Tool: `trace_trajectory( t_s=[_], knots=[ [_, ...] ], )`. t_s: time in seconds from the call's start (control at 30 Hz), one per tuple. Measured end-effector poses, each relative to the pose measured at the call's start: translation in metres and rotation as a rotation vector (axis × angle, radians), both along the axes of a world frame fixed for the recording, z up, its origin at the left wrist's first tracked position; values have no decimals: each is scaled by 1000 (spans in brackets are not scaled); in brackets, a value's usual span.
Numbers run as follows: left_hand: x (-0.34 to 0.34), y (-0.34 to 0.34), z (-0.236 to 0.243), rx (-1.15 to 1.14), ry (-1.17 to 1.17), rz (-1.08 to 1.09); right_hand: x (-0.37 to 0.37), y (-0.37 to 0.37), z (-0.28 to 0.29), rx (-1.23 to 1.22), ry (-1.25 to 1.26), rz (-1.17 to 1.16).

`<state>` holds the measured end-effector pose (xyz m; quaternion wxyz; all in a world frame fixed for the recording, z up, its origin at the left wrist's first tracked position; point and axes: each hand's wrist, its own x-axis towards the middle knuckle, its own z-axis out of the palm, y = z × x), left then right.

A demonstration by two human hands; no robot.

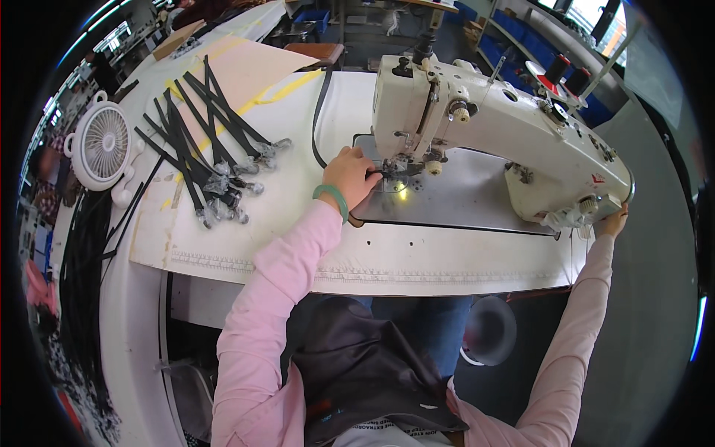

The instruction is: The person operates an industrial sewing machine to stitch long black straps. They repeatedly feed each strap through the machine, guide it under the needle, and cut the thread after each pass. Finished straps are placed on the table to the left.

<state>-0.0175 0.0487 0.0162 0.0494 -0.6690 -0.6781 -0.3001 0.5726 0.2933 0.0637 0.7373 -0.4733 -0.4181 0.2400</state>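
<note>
Strap [318, 123] (pinched, perhaps) by plate [469, 195] edge

The pink-sleeved left arm [272, 287] slants up and inward from below, its left grip [348, 179] back uppermost, fingers bent and thumb pointing right, while the right arm [573, 328], likewise sleeved, reaches farther out rightward, the right grip [614, 222] raised and its fingers partly hidden.
</note>
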Motion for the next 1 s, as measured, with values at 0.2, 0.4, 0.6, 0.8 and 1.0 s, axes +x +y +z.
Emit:
trace_trajectory(
  t_s=[0.2, 0.4, 0.6, 0.8, 1.0],
  knots=[
    [49, -58, 7, 14, 336, -120, 2, 3, -18, -13, -23, 55],
    [70, -67, 2, -71, 199, -121, 3, -22, 1, -177, -233, -107],
    [62, -58, 8, -86, 34, -75, -92, -105, 17, 158, -437, -265],
    [73, -66, 19, -107, 58, -27, -216, -204, -14, 104, -512, 270],
    [80, -89, 24, -173, 104, -130, -293, -258, -23, 131, -959, 705]
  ],
)
